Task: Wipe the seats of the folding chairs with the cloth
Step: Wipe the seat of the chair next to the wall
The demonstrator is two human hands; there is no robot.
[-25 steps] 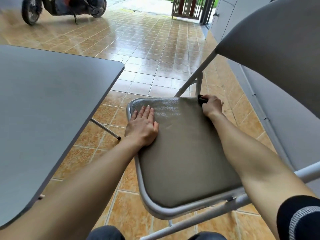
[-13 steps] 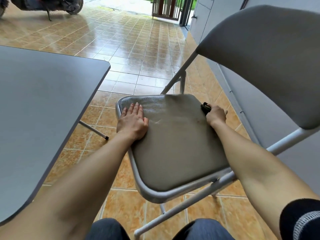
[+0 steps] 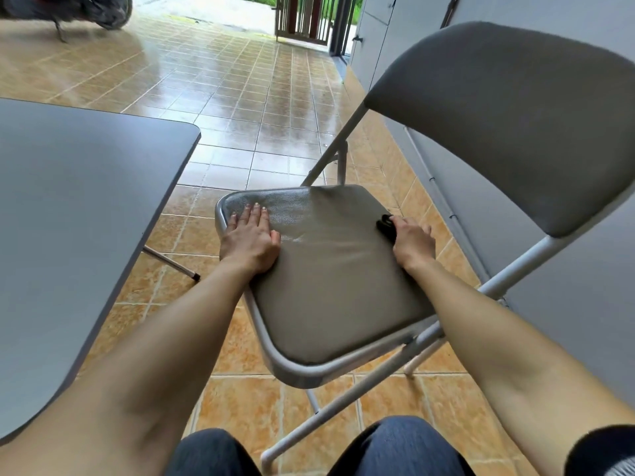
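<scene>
A grey folding chair stands in front of me, its padded seat [image 3: 330, 269] tilted and its backrest [image 3: 508, 125] up at the right. My left hand [image 3: 251, 240] lies flat on the seat's left edge, fingers together. My right hand [image 3: 412, 240] presses a small dark cloth [image 3: 385, 224] onto the seat's right side; most of the cloth is hidden under the fingers. The far part of the seat looks glossy.
A grey table [image 3: 75, 214] fills the left, with one leg [image 3: 171, 262] reaching toward the chair. A grey wall [image 3: 567, 304] runs behind the chair on the right. Tiled floor [image 3: 240, 97] stretches ahead to a gate [image 3: 305, 15] and a parked motorbike [image 3: 86, 12].
My right hand has slid the cloth from the seat's far right corner back toward me along the right side. My left hand stays flat on the left edge. The view has tilted.
</scene>
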